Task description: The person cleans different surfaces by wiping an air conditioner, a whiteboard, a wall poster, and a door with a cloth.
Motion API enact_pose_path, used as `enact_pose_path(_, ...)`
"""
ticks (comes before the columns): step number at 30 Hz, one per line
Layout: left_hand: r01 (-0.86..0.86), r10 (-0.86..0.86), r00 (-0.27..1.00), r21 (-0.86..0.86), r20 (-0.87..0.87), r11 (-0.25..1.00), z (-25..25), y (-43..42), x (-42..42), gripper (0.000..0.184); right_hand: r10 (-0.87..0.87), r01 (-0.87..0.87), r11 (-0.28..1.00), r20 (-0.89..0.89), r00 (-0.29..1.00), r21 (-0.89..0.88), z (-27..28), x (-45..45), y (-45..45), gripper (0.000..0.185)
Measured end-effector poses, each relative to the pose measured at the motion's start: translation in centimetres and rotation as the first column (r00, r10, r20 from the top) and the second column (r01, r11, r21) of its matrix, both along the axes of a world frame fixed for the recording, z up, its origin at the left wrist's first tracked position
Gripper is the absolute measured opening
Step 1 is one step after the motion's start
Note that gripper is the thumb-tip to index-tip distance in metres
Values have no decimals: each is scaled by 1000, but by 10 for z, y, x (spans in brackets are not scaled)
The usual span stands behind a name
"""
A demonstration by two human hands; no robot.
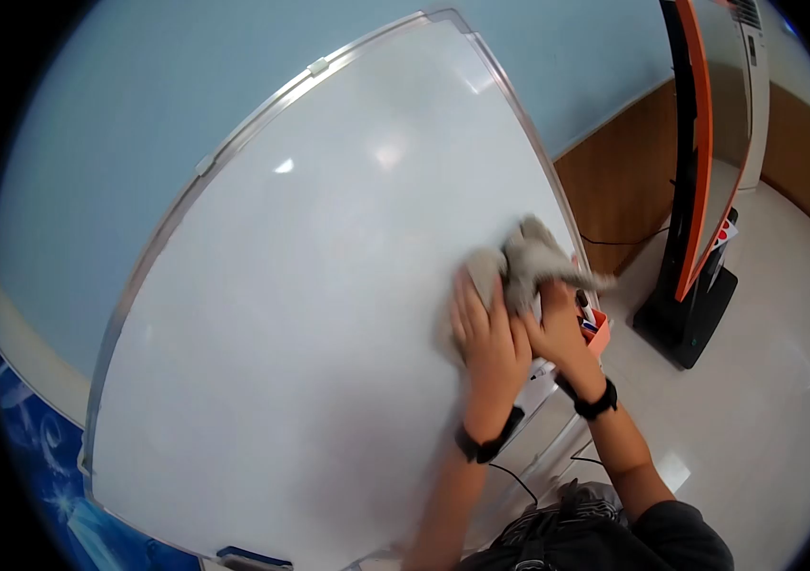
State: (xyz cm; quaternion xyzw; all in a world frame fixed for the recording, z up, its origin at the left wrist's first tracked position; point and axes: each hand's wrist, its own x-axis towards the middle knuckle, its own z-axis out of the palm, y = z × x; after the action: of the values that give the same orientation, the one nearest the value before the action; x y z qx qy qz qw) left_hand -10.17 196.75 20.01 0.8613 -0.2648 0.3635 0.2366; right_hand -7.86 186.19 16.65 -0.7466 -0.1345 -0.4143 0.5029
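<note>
A crumpled grey-beige cloth [536, 259] is bunched against the large whiteboard [300, 314], near its right edge. My left hand [491, 328] presses one end of the cloth to the board, fingers stretched upward over it. Close beside it, my right hand [560, 324] grips the other part, with folds hanging over its fingers and hiding the tips. Dark bands circle both wrists. Just right of my right hand, an orange-pink holder [599, 333] with markers sits at the board's edge, partly covered by that hand.
To the right stands an orange-framed screen [700, 143] on a black base [689, 319]. A dark blue object [253, 558] lies at the board's lower left edge. Cables hang below the board, and a blue patterned panel [53, 466] is at lower left.
</note>
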Motion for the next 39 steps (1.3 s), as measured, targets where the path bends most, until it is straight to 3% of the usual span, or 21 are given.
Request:
enact_pose_path(1, -9, 9, 999, 7, -41, 1000, -16, 6, -11, 50, -79, 82, 978, 26, 997, -194, -19, -9, 0, 50)
enact_pose_path(2, -16, 17, 997, 15, -79, 1000, -31, 12, -23, 49, -44, 51, 966, 32, 999, -254, -27, -20, 3, 50)
enact_pose_path(4, 25, -19, 1000, -280, 25, 960, -64, 29, -41, 50, 152, -153, 889, -39, 988, -432, -25, -37, 14, 53)
enact_pose_path(6, 30, 19, 994, -439, 107, 898, -61, 40, -49, 50, 373, -388, 868, -107, 922, -310, 14, -48, 28, 59)
enact_pose_path(8, -81, 158, 978, -452, 136, 888, -31, 49, -46, 53, 416, -399, 844, -31, 909, -357, 14, -23, 44, 64)
enact_pose_path(9, -162, 241, 962, -435, 132, 886, -18, 49, -39, 56, 407, -350, 862, 90, 909, -368, 28, -14, 46, 63)
enact_pose_path(12, 113, 23, 976, -598, 216, 794, 41, 17, -14, 60, 219, -70, 903, 314, 924, -424, 55, 6, 22, 57)
enact_pose_path(13, 196, -34, 962, -598, 272, 777, 48, 11, -1, 61, 70, 53, 934, 328, 942, -353, 58, 10, 13, 44)
enact_pose_path(15, 68, 68, 933, -360, 352, 930, 48, -1, 27, 61, 8, -12, 999, 117, 993, 40, 67, 6, -15, 33)
enact_pose_path(16, -34, 93, 947, -191, 308, 981, 47, -9, 31, 57, 2, -1, 1000, -31, 1000, 21, 60, 9, -23, 28)
enact_pose_path(17, -12, 34, 959, -77, 280, 997, 44, -19, 37, 55, -9, 8, 1000, -180, 984, -1, 53, 11, -31, 24)
enact_pose_path(18, -70, 55, 959, 45, 278, 997, 32, -28, 34, 53, 58, -36, 996, -303, 951, 78, 48, 8, -40, 25)
enact_pose_path(20, -43, 33, 975, 41, 221, 998, 3, -34, 35, 57, 203, -83, 965, -505, 839, 250, 41, 7, -55, 28)
enact_pose_path(21, -31, 23, 981, 36, 194, 999, -10, -33, 36, 59, 75, -33, 990, -318, 945, 134, 36, 13, -60, 28)
enact_pose_path(23, -77, 62, 975, 62, 214, 995, -22, -24, 34, 60, -128, 133, 990, 114, 985, -45, 14, 34, -60, 27)
enact_pose_path(24, -82, 65, 975, 75, 210, 994, -23, -20, 30, 60, -123, 121, 992, 163, 979, 23, 12, 39, -46, 32)
enact_pose_path(27, -105, 96, 980, 42, 176, 994, -26, -8, 24, 63, -280, 331, 932, 284, 917, -150, 23, 45, -24, 40)
enact_pose_path(30, -190, 188, 961, -12, 204, 982, -28, 13, 13, 64, -1, 15, 998, 196, 981, -69, 26, 54, 6, 48)
enact_pose_path(34, -353, 358, 898, -65, 256, 933, -43, 54, -13, 60, 178, -141, 973, 210, 961, -182, 47, 13, 46, 47)
enact_pose_path(37, -490, 541, 790, -235, 286, 839, -68, 87, -36, 62, 227, -172, 914, 111, 967, -367, 78, -24, 80, 57)
enact_pose_path(39, -378, 527, 818, -474, 230, 795, -76, 105, -51, 62, 367, -300, 873, 112, 923, -385, 64, -35, 113, 65)
